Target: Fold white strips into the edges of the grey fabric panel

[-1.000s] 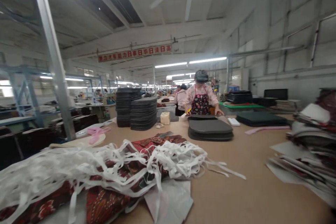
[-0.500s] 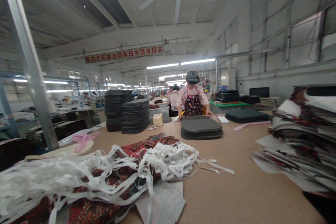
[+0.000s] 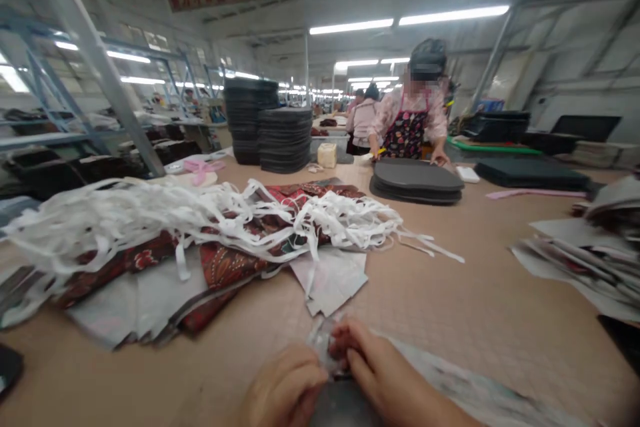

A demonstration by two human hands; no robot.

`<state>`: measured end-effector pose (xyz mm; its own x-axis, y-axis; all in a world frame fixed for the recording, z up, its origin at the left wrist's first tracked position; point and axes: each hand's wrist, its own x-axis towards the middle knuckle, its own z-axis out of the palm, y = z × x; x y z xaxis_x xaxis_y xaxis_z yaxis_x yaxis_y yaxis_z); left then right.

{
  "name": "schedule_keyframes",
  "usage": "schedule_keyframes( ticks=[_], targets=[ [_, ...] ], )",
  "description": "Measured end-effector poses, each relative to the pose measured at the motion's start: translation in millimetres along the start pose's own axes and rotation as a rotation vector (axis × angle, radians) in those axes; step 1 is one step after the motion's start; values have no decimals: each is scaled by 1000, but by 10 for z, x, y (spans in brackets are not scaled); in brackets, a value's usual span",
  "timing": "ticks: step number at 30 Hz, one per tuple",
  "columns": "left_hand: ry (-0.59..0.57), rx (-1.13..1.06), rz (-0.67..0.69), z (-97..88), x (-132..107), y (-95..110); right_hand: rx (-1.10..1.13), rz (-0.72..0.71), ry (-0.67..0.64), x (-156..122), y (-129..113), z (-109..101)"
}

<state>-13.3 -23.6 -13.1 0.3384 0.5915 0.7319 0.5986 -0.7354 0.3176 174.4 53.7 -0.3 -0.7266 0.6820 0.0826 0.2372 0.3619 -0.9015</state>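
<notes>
At the bottom middle, my left hand (image 3: 285, 383) and my right hand (image 3: 375, 367) are close together with curled fingers. Between them is the crumpled edge of a pale greyish fabric piece (image 3: 323, 340), pinched in the fingers. A smooth dark grey panel (image 3: 345, 407) lies under the hands, partly hidden by them. To the right of my right hand runs a long pale piece of patterned fabric (image 3: 460, 373), smeared by motion. Ahead lies a heap of white strips (image 3: 340, 217) on red patterned fabric (image 3: 233, 263).
A co-worker (image 3: 407, 120) stands across the brown table (image 3: 480, 293) with hands at a low stack of dark panels (image 3: 417, 180). Tall dark stacks (image 3: 285, 140) stand at the back left. Layered fabric pieces (image 3: 595, 267) lie on the right. A metal post (image 3: 115, 87) rises at left.
The view has tipped down and moved. Both my hands now show at the bottom with fabric between them. The co-worker is still at the panel stack.
</notes>
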Motion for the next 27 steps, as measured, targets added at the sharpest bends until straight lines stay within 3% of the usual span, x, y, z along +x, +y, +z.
schedule_keyframes(
  ticks=[2,6,9,12,17,22,27],
  targets=[
    [-8,-75,-38,-9,21,20,64,14,-13,-12,-14,-37],
    [-25,-187,-462,18,54,13,90,0,-15,26,-16,-61],
    [-59,-206,-605,64,33,-42,24,-44,-36,81,9,-36],
    [-57,-182,-585,79,12,-88,-103,-98,-18,125,41,-23],
    [-6,38,-365,10,45,-60,-324,-260,-43,144,31,-64],
    [-122,196,-195,-32,104,-6,-453,-327,-107,179,15,-62],
    [-217,253,-203,21,66,-20,-450,-307,-143,275,48,-65]
  ],
)
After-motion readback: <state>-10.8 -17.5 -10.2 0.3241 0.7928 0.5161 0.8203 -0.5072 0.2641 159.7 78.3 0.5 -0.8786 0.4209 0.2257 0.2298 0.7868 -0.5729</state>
